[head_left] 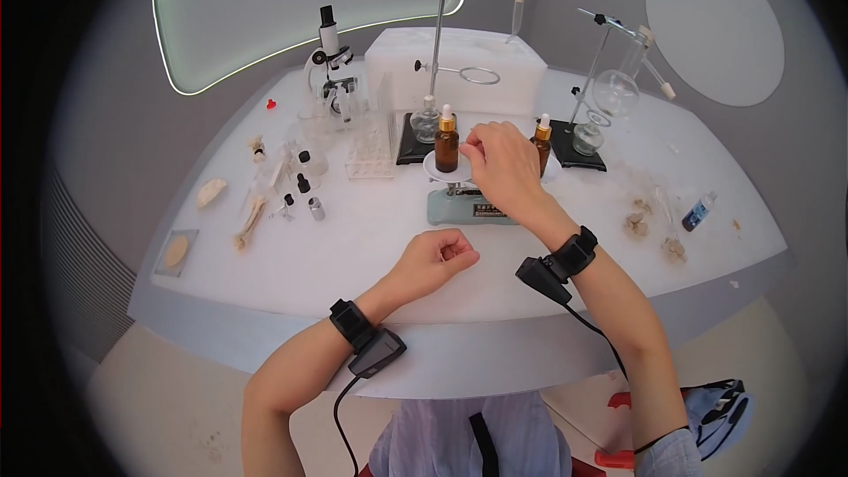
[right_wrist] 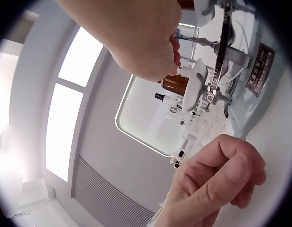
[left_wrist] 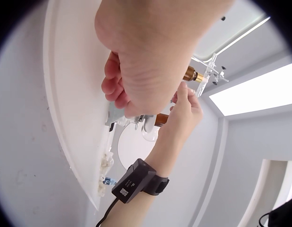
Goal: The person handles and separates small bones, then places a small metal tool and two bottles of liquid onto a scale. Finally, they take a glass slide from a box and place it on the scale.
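White table [head_left: 371,212] — right hand [head_left: 508,163] is between 2 amber bottles [head_left: 447,150].

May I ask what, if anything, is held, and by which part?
The left hand holds nothing; whether the right hand holds anything cannot be told.

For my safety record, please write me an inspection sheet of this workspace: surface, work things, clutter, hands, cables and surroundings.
Surface: white table, brownish smudges at right.
Job's things: green balance; left amber bottle on left pan, right amber bottle on right pan.
Clutter: microscope, black-capped bottles, blue-labelled vial, pale clumps.
Hands: left hand, fingers loosely curled, holding nothing; right hand between the bottles, its grip unclear.
Cables: black cable from left wrist camera; another from right wrist camera.
Surroundings: grey wall, light-edged panel.
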`<state>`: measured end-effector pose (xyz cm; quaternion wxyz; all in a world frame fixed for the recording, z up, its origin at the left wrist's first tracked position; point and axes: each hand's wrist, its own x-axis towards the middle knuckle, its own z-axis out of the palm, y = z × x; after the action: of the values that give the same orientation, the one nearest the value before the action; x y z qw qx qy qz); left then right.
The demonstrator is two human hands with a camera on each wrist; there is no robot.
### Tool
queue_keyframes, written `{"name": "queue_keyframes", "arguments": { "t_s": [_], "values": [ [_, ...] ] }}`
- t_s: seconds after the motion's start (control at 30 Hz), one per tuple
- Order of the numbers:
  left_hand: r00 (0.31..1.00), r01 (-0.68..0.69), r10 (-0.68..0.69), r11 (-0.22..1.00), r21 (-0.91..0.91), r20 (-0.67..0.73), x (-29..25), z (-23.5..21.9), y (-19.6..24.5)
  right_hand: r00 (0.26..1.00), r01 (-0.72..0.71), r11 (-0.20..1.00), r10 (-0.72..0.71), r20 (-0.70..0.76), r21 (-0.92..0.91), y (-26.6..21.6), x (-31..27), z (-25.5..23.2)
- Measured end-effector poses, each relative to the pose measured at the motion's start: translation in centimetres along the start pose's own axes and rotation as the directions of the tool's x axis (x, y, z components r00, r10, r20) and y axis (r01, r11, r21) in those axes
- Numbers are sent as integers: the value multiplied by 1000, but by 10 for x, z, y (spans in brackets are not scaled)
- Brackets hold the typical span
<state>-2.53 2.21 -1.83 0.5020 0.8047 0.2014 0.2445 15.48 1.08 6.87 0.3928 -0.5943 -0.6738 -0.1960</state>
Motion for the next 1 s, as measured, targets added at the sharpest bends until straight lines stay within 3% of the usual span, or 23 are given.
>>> {"name": "queue_keyframes", "arguments": {
  "t_s": [0.2,0.3,0.4,0.47,0.5,0.53,0.57,0.6,0.67,0.7,0.77,0.8,0.87,0.9,0.93,0.97,1.0],
  "values": [
    [1000,3,-3,999,37,10,0,0,1,994,-73,991,82,74,-112,-9,-2,-5],
    [1000,3,-3,1000,25,6,0,1,2,997,-70,988,72,8,-141,-15,-6,-12],
    [1000,11,-11,1000,25,3,0,0,1,993,-73,997,72,-95,-16,-32,-19,-23],
    [1000,22,-22,999,33,9,1,1,-2,997,54,979,-42,-65,195,-42,-40,-23],
    [998,-39,39,999,19,-48,1,4,-8,997,49,980,-37,-64,193,-44,-53,-18],
    [989,-101,101,995,7,-104,1,5,-11,987,160,950,-149,-61,267,-42,-67,-9],
    [990,-100,100,995,7,-98,2,4,-12,964,265,903,-257,-67,340,-42,-77,-3],
    [986,-149,150,989,21,-68,2,1,-12,965,262,904,-254,-68,338,-43,-85,0],
    [980,-197,198,980,33,-35,2,-1,-12,974,128,858,-205,101,498,-44,-94,4],
    [988,-146,148,989,36,-37,2,0,-11,974,127,858,-202,100,497,-42,-95,3],
    [994,-98,99,994,42,-38,2,1,-10,945,-157,801,-50,324,578,-36,-96,2],
    [990,-131,133,991,38,-47,1,2,-9,945,-156,801,-49,323,578,-33,-96,3],
    [984,-165,167,986,38,-56,1,3,-7,909,-326,669,29,415,668,-26,-99,7],
    [995,-93,95,993,67,-30,0,1,-5,910,-324,669,29,413,669,-21,-102,12],
    [1000,-22,23,995,100,-8,0,1,-3,902,-388,577,78,425,719,-19,-104,16],
    [1000,-22,23,994,104,-8,-1,1,-2,889,-443,474,125,440,761,-17,-106,19],
    [996,-41,48,994,100,-69,-3,1,0,891,-440,471,124,436,765,-16,-108,22]
  ]
}}
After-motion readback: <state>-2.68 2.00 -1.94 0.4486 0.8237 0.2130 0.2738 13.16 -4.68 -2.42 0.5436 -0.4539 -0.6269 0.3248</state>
